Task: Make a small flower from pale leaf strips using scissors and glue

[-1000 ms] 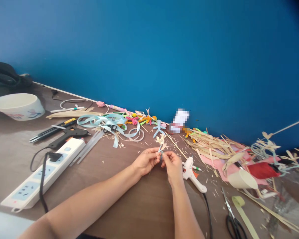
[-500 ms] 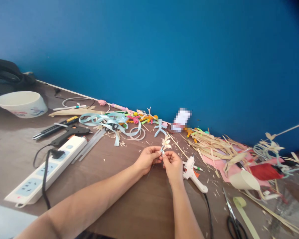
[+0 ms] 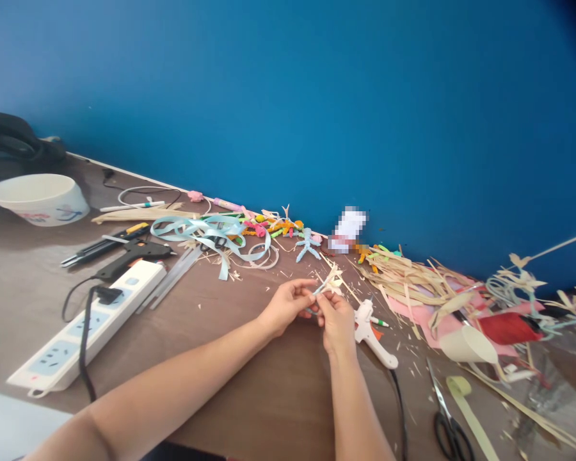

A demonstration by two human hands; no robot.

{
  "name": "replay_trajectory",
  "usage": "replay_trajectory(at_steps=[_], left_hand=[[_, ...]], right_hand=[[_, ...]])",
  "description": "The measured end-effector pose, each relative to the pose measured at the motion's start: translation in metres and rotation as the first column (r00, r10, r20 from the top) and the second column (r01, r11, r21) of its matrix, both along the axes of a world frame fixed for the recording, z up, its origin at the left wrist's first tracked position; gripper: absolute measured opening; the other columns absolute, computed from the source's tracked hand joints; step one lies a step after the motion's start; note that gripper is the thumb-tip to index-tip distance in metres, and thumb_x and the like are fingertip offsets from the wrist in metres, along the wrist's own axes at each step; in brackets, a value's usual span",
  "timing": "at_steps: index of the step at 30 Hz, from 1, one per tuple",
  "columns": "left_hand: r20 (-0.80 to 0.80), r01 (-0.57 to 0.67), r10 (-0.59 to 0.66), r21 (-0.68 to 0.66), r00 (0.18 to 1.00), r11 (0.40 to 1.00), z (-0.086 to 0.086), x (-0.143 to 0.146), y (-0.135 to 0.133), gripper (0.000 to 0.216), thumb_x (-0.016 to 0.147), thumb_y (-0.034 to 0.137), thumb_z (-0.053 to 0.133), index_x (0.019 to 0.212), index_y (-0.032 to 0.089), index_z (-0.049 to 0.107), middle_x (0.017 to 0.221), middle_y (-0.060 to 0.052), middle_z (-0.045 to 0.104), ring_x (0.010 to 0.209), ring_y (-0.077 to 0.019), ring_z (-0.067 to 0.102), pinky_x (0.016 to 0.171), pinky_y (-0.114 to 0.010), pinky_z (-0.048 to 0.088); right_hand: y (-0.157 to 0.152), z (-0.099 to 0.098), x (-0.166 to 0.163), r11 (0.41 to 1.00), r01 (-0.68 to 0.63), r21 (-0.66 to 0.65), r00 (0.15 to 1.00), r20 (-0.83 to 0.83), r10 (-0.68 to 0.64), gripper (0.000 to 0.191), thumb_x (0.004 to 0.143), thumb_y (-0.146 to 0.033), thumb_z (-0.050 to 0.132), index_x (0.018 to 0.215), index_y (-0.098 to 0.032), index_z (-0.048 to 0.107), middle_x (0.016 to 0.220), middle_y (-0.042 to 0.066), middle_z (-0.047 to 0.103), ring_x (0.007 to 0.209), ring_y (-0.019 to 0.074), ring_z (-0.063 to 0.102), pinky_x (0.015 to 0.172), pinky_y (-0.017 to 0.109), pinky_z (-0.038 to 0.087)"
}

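My left hand [image 3: 288,306] and my right hand [image 3: 336,318] meet over the middle of the brown table [image 3: 249,397]. Both pinch the light blue stem of a small straw flower [image 3: 332,279], whose pale petals tilt up and to the right above my fingers. A white glue gun [image 3: 370,324] lies just right of my right hand, its cord running toward me.
A white power strip [image 3: 86,323] with a black plug, a black glue gun [image 3: 132,255] and light blue ribbon [image 3: 206,234] lie at left. A white bowl [image 3: 37,198] sits far left. Straw scraps [image 3: 408,278], a paper cup [image 3: 468,346] and scissors [image 3: 446,419] lie at right.
The straw flower has tipped from upright to leaning right, and both hands have shifted slightly to the right while still pinching its stem.
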State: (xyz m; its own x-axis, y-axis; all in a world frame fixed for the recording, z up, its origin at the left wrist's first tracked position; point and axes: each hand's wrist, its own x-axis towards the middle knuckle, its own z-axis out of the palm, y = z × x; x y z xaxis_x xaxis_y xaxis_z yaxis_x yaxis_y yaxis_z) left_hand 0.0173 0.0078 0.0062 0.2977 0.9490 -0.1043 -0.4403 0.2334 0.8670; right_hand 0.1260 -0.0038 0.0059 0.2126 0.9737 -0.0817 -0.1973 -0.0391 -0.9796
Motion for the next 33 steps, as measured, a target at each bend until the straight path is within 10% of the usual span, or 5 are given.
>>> replay_trajectory(at_steps=[6, 15, 33], left_hand=[[0.269, 0.343, -0.276, -0.245, 0.923, 0.907, -0.006, -0.01, 0.012, 0.014, 0.074, 0.022, 0.055, 0.079, 0.008, 0.057, 0.065, -0.005, 0.061, 0.057, -0.012, 0.061, 0.05, -0.02, 0.049], [0.348, 0.45, -0.336, -0.33, 0.875, 0.83, -0.006, -0.014, 0.014, 0.011, 0.077, 0.007, 0.049, 0.07, 0.005, 0.057, 0.058, -0.005, 0.06, 0.053, -0.01, 0.061, 0.047, -0.016, 0.05], [0.122, 0.204, -0.178, -0.248, 0.976, 0.947, -0.001, -0.007, 0.01, 0.011, 0.063, 0.016, 0.065, 0.061, 0.009, 0.056, 0.054, 0.0, 0.056, 0.043, -0.0051, 0.053, 0.043, -0.015, 0.044]], right_hand=[[0.002, 0.002, 0.007, 0.999, -0.018, -0.034, 0.999, -0.03, 0.017, 0.018, 0.061, -0.027, 0.064, 0.058, -0.015, 0.052, 0.041, -0.008, 0.045, 0.032, 0.0019, 0.033, 0.03, 0.013, 0.022], [0.002, 0.003, 0.008, 0.996, -0.085, -0.022, 0.996, -0.04, 0.085, 0.017, 0.061, -0.026, 0.065, 0.057, -0.015, 0.053, 0.047, -0.005, 0.051, 0.035, 0.002, 0.035, 0.03, 0.012, 0.025], [0.001, -0.001, 0.007, 0.993, -0.114, -0.017, 0.993, 0.008, 0.114, 0.02, 0.065, -0.032, 0.064, 0.065, -0.015, 0.055, 0.045, -0.007, 0.046, 0.033, 0.0029, 0.036, 0.031, 0.014, 0.024]])
